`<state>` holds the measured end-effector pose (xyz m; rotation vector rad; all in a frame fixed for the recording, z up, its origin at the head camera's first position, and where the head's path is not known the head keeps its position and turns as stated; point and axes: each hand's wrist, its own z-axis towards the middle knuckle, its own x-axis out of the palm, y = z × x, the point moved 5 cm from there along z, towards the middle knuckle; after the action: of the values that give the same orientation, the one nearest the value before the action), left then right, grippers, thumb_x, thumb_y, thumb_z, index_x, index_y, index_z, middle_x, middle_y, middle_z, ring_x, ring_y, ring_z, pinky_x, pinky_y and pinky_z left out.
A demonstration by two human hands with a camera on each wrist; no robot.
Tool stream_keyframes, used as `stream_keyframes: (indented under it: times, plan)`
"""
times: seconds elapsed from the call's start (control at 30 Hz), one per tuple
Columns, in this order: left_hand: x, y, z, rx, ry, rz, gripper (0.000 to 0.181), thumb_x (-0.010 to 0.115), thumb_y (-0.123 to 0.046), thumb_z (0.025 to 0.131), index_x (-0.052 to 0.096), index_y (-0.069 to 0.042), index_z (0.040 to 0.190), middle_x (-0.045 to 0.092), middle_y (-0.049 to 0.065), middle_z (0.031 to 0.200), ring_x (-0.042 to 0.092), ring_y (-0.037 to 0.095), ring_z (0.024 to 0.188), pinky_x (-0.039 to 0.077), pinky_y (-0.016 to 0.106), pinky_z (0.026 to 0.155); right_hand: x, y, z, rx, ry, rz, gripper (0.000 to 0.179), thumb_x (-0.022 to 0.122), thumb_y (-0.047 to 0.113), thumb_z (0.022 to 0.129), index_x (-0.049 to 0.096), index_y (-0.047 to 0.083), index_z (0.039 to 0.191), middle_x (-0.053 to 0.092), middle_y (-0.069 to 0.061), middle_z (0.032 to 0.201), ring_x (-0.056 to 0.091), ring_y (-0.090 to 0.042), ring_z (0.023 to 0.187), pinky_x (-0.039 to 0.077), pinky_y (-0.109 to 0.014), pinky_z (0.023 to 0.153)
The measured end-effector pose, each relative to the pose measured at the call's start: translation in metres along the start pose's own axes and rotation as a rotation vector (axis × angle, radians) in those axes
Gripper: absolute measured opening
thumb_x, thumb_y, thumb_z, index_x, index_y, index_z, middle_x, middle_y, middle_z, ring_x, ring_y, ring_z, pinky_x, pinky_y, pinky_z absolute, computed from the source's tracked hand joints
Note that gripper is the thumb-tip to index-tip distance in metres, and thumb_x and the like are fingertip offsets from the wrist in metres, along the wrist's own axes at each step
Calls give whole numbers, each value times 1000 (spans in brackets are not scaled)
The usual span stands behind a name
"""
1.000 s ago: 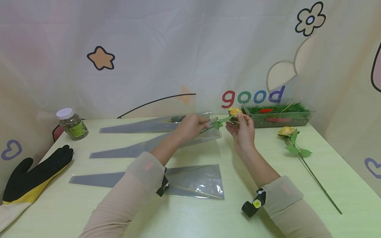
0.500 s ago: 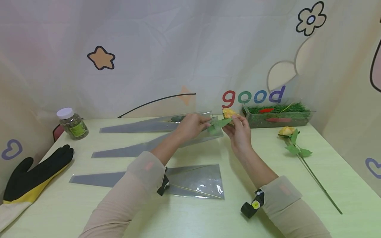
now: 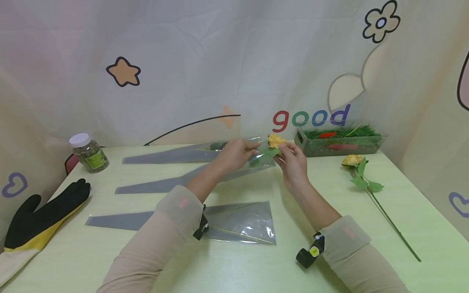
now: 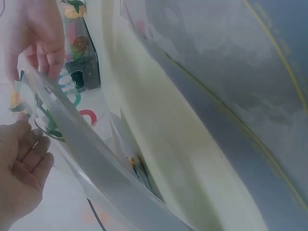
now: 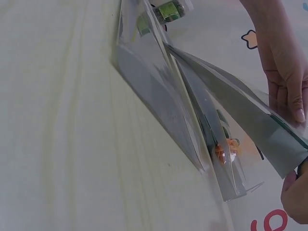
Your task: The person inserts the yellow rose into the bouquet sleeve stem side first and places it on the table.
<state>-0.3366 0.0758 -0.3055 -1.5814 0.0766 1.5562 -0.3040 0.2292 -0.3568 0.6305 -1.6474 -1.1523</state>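
My left hand [image 3: 236, 154] pinches the open mouth of the middle clear-and-grey flower sleeve [image 3: 157, 185], which is lifted at its wide end. A yellow rose [image 3: 275, 141] is held just below its bloom by my right hand [image 3: 293, 160]. The rose's green leaf lies at the sleeve mouth and its stem runs into the sleeve; the bloom is outside. In the left wrist view, both hands meet around the sleeve's mouth [image 4: 48, 120]. Behind lies another sleeve [image 3: 157, 157] with an orange flower [image 5: 227, 150] inside. A flat sleeve [image 3: 242, 221] lies in front.
A second yellow rose [image 3: 352, 160] with a long stem lies at right. Behind it stands a clear planter [image 3: 340, 148] of artificial grass. On the left are a lidded jar [image 3: 91, 156] and a black-and-yellow glove [image 3: 47, 215]. A printed curtain [image 3: 190, 73] backs the table.
My right hand has moved left with the rose, and its leaves and stem have slid further into the sleeve. The sleeve has shifted slightly right. My left hand stays in place.
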Motion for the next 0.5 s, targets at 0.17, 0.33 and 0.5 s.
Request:
stream_keyframes:
  times: [0.17,0.33,0.5]
  plan:
    - [-1,-1,0,7,-7,13,35,58,-23,92,59,-14,126,59,4,121,30,9,48,31,22,51,2,1,-2,-20,27,-18,9,55,14,94,51,9,101,51,-7,112,56,-16,95,47,-25,84]
    - [-1,0,0,4,-7,16,35,57,-22,93,58,-15,127,60,4,121,30,9,46,32,22,50,3,1,-2,-20,43,-44,7,56,12,93,53,9,99,51,-7,112,55,-18,101,45,-28,88]
    - [-1,0,-1,-10,-14,19,36,56,-24,93,56,-16,129,60,4,121,31,9,45,32,22,49,3,0,0,-2,49,-67,8,57,11,93,53,7,99,49,-6,111,53,-17,100,44,-28,89]
